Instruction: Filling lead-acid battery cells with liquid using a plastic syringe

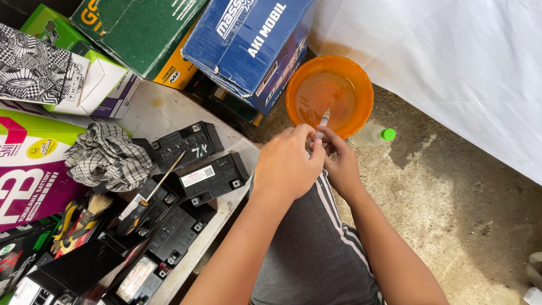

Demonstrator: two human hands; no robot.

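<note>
Both hands meet over the person's lap, just near of a round translucent orange plastic basin (pixel 329 96) holding shallow liquid. Left hand (pixel 287 165) curled, fingers pinched on a slim white syringe-like tube (pixel 323 121); right hand (pixel 340 162) cupped, gripping the same tube from the right. Tube tip slants up over the basin's near rim. Left: matte black rectangular batteries (pixel 210 177), crumpled checked cloth (pixel 107 155), screwdriver (pixel 148 199). Rough concrete floor (pixel 451 197).

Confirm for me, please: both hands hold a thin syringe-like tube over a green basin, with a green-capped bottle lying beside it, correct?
Not quite: the head view shows the basin is orange, not green. Both the left hand and right hand hold the tube over it, the green-capped bottle beside it.
</note>
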